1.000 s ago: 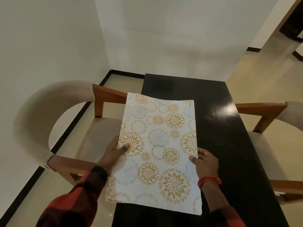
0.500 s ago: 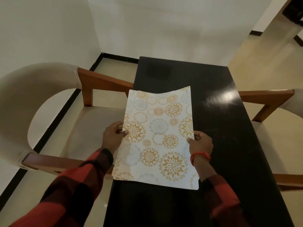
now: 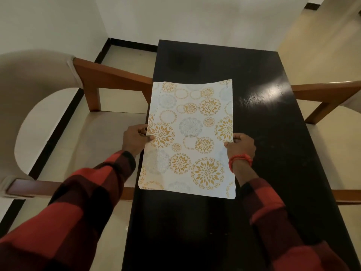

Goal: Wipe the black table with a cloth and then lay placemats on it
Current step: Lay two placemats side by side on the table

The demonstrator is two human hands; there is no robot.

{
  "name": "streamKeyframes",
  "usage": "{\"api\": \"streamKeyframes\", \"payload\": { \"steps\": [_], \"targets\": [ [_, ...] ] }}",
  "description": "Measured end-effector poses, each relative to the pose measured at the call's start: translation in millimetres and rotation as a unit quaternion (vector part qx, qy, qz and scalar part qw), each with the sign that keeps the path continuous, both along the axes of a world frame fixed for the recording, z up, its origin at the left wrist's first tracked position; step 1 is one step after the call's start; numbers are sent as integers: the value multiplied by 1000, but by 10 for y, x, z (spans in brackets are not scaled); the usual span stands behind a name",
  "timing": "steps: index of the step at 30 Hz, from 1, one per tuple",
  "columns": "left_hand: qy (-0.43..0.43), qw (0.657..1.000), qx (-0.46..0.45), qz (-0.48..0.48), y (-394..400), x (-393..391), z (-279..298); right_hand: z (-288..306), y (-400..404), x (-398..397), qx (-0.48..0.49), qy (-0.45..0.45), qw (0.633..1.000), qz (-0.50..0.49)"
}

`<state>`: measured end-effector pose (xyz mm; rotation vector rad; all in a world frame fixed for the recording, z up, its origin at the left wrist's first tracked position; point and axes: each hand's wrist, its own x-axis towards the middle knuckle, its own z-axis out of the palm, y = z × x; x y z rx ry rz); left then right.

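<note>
Placemats: a thin stack, white with gold and pale grey floral roundels and rings, long side running away from the viewer; offset sheet edges show at the near-left corner and along the far edge, which curls up slightly. Stack sits over the left part of the black table, its left margin overhanging the table's left edge; whether it rests flat or is lifted cannot be told. Table: long, glossy black rectangle, light glare right of the stack.

chairs cut by edges | placemats count unclear
</note>
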<state>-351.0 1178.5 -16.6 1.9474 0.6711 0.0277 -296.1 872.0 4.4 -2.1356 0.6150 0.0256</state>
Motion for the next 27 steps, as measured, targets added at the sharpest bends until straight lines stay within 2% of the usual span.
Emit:
{"api": "streamKeyframes", "payload": {
  "steps": [4, 11, 17, 27],
  "targets": [
    [15, 999, 31, 4, 17, 15, -36, -41, -11, 5, -10, 28, 1000, 9],
    [12, 999, 23, 25, 109, -49, -109, -106, 25, 12, -27, 61, 997, 28],
    [18, 999, 16, 33, 114, -38, -153, -124, 15, 9, -47, 56, 996, 41],
    [22, 997, 69, 2, 131, -32, -202, -176, -8, -50, -105, 33, 989, 97]
  ]
}}
